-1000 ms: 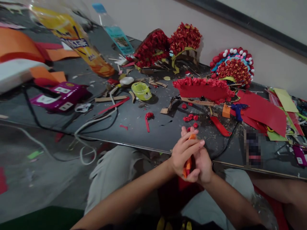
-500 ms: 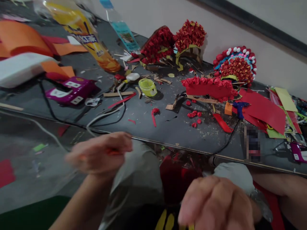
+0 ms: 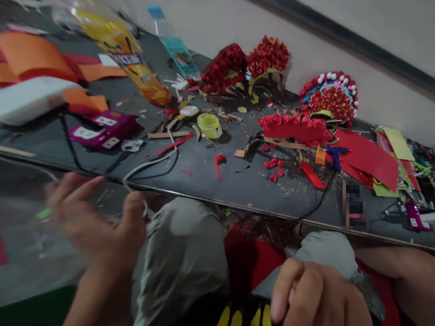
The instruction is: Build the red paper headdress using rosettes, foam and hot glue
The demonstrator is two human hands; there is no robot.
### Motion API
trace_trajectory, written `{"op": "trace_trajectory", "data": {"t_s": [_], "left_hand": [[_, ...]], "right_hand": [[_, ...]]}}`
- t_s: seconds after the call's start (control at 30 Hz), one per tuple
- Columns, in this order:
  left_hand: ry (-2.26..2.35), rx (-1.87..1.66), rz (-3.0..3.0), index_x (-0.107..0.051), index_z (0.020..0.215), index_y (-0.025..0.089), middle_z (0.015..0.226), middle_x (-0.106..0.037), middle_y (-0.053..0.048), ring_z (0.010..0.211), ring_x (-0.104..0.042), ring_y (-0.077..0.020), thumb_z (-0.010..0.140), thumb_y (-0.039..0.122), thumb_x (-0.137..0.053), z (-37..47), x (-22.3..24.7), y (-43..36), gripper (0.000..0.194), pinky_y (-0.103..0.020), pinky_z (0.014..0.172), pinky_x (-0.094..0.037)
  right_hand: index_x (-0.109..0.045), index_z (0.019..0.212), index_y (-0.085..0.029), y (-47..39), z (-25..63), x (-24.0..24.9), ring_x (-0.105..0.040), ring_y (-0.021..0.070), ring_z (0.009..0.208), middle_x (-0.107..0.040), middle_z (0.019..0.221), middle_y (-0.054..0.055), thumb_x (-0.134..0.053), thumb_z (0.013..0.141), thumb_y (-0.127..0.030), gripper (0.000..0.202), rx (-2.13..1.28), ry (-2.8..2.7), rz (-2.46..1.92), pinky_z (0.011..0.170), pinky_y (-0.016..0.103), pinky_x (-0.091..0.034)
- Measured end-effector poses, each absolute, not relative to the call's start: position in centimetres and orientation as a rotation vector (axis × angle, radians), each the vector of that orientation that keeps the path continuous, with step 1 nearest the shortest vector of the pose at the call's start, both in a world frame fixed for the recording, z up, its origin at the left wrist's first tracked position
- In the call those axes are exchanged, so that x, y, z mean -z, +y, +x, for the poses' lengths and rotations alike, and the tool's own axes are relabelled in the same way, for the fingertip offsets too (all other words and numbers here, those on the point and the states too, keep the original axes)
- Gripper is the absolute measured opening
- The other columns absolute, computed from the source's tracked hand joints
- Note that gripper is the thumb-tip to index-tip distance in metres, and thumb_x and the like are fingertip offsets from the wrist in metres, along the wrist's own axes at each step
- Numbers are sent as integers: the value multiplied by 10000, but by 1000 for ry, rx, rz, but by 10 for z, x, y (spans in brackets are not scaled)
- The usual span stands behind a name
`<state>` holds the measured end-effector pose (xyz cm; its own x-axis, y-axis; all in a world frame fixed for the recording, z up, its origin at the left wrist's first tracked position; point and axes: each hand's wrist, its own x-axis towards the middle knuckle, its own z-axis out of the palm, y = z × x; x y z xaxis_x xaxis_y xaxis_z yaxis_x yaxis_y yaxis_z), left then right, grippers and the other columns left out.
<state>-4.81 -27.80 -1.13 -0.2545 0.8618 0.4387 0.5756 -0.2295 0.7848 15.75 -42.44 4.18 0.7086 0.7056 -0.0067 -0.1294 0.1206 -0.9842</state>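
Note:
My left hand [image 3: 98, 217] is raised off the table's front edge, over my left side. Its fingers and thumb are spread, and nothing shows in it. Low in the view, above my lap, my right hand [image 3: 319, 294] has its fingers curled down and pressed together. Whatever it may hold is hidden beneath the fingers. On the table in front lie a red paper piece with a ruffled edge [image 3: 295, 129], several small red paper rosettes [image 3: 273, 164], a curled red paper strip [image 3: 218, 167] and a blue glue gun [image 3: 336, 155].
Behind stand red flower-covered crafts [image 3: 268, 54], a round beaded craft [image 3: 329, 99], a blue-capped bottle [image 3: 178, 54] and an orange drink bottle [image 3: 136, 68]. A purple box [image 3: 105, 131], yellow cup [image 3: 210, 126], white cable [image 3: 152, 163] and red sheets [image 3: 370, 158] lie about.
My left hand has gone from curled fingers to spread ones and moved left. My right hand has shifted slightly right and down, fingers still curled. The table things stay put.

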Motion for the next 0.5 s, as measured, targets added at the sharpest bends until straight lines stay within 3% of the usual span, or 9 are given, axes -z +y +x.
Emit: {"op": "trace_trajectory", "data": {"t_s": [0.1,0.2,0.33,0.5], "left_hand": [[1748,-1425,1800,-628,942,187,879,-666,-28,754,-593,-185,743,552,-616,-35,8,-242,416,-266,646,-444],[1474,-1180,1825,-641,945,149,854,-665,-38,608,-537,-129,750,495,-612,-1,3,-202,398,-243,573,-418],[1339,-1120,1861,-630,1011,135,945,-657,-51,657,-538,-114,727,379,-661,52,-3,-157,376,-238,624,-417],[1199,-1150,1916,-669,837,141,738,-625,-19,670,-534,-139,737,333,-632,77,-8,-135,219,-258,643,-412]], "right_hand": [[-665,568,-430,-386,185,-52,-592,159,462,-593,414,-92,-657,722,-502,170,-661,-1023,-939,609,331,-559],[-707,868,-382,-352,206,-59,-661,152,629,-725,673,-57,-515,868,-300,209,-552,-1199,-780,673,340,-544],[-708,823,-265,-326,222,-62,-654,138,665,-714,700,-27,-486,806,-112,270,-329,-1206,-741,661,312,-509],[-686,768,-231,-314,239,-68,-637,129,678,-697,695,-29,-410,725,0,362,-183,-1210,-792,656,309,-497]]}}
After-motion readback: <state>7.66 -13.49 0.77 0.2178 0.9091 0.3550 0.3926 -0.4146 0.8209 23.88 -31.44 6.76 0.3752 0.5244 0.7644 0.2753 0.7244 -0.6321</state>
